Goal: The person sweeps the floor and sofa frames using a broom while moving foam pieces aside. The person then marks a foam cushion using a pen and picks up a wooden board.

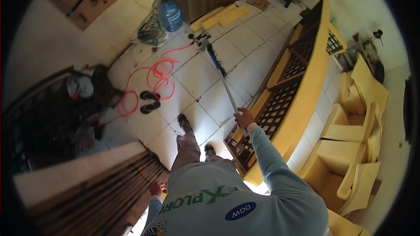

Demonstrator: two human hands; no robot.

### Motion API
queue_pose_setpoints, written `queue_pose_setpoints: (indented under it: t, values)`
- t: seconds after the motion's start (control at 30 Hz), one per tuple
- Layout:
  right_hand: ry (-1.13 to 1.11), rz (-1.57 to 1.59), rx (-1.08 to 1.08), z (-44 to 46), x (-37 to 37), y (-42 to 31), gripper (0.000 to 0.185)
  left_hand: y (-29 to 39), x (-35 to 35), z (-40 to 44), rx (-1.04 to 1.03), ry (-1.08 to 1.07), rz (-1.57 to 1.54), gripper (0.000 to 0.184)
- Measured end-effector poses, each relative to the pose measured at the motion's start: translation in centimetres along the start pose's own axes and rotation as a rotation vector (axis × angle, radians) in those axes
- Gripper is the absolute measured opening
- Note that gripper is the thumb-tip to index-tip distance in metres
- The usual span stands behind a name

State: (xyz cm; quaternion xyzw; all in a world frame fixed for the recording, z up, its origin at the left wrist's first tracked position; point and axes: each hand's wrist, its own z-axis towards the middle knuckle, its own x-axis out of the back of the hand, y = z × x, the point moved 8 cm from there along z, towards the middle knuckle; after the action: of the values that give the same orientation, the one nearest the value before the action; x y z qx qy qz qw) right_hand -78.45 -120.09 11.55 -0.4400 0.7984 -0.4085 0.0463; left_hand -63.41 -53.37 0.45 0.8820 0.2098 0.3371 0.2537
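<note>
Head view. Landmark: the long yellow lattice frame (299, 116), lying slantwise over the tiled floor (232, 39).

Right hand (245, 118): closed round the grey handle of a broom (229, 89), just beside the near part of the frame, on its left side in view. The broom slants up and left from the grip; its blue head with dark bristles is down by the floor, left of the frame. Bristle contact with the tiles: cannot tell.

Left hand (156, 188): well apart from the frame, to its lower left, near a row of brown slats (100, 183). Fingers look partly curled, though the light there is poor; cannot tell whether it grips or touches anything.

Left of the frame, well apart: black sandals (150, 102) on the tiles, beside loose loops of red hose (161, 78). Further up and left of the frame: a blue water jug (169, 15), upright. Left of the frame's far end: yellow slabs (221, 16), lying flat. Right of the frame: yellow furniture pieces (337, 148) in a row.
</note>
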Motion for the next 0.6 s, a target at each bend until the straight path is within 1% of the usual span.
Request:
queue_pose_setpoints:
  t: [0.03, 0.07, 0.1, 0.13, 0.17, 0.2, 0.27, 0.3, 0.33, 0.37, 0.4, 0.43, 0.47, 0.5, 0.53, 0.6]
  values:
    - [0.042, -0.092, -0.032, 0.9, 0.4, -0.1, 0.051, -0.1, 2.0, 1.8, 0.245, 0.107, -0.411, 0.039]
    - [0.083, -0.183, -0.067, 1.6, 0.7, -0.2, 0.050, 2.1, 3.4, 4.4, 0.230, 0.096, -0.372, 0.034]
    - [0.183, -0.188, -0.060, 4.0, 0.9, 2.8, 0.050, 5.0, 4.7, 7.2, 0.210, 0.084, -0.335, 0.030]
    - [0.168, -0.309, -0.043, 6.1, 0.8, 4.3, 0.046, 6.5, 6.1, 10.6, 0.188, 0.068, -0.299, 0.026]
    - [0.143, -0.398, -0.072, 7.4, 0.6, 6.2, 0.039, 8.2, 6.4, 14.5, 0.223, -0.025, -0.290, 0.022]
    - [0.074, -0.461, -0.124, 6.6, 0.2, 6.3, 0.032, 11.8, 7.5, 16.6, 0.206, -0.110, -0.111, 0.022]
    - [-0.163, -0.506, -0.221, 4.1, -0.8, 3.9, 0.022, 17.7, 7.8, 22.3, 0.201, -0.131, -0.134, 0.022]
    - [-0.271, -0.442, -0.282, 2.0, -1.2, 2.0, 0.020, 21.6, 7.8, 26.3, 0.093, -0.228, 0.110, 0.027]
    - [-0.334, -0.273, -0.386, -0.2, -1.1, 0.3, 0.021, 26.5, 7.5, 30.8, -0.069, -0.262, 0.450, 0.032]
    - [-0.224, 0.244, -0.655, -2.3, -1.2, 1.6, 0.019, 31.3, 7.0, 33.9, -0.220, -0.288, 0.789, 0.038]
    - [-0.318, 0.369, -0.717, -2.5, -1.4, 3.2, 0.016, 36.3, 6.0, 37.6, -0.479, -0.194, 0.978, 0.042]
    - [-0.143, 0.436, -0.783, -5.5, -0.3, -2.9, 0.014, 43.2, 6.2, 39.2, -0.326, -0.200, 0.808, 0.045]
    - [-0.099, 0.508, -0.809, -6.5, -0.2, -4.0, 0.017, 47.5, 4.8, 43.6, -0.620, -0.252, 0.758, 0.042]
    - [-0.080, 0.650, -0.795, -5.9, -0.5, -3.0, 0.018, 54.0, 4.1, 45.0, -0.521, -0.249, 0.815, 0.034]
    - [-0.061, 0.791, -0.779, -4.9, -0.5, -2.6, 0.018, 56.1, 4.0, 50.1, -0.556, -0.031, 0.581, 0.036]
    - [0.044, 0.891, -0.743, -2.5, 0.2, -4.8, 0.017, 68.1, 2.9, 49.0, -0.625, -0.041, 0.488, 0.040]
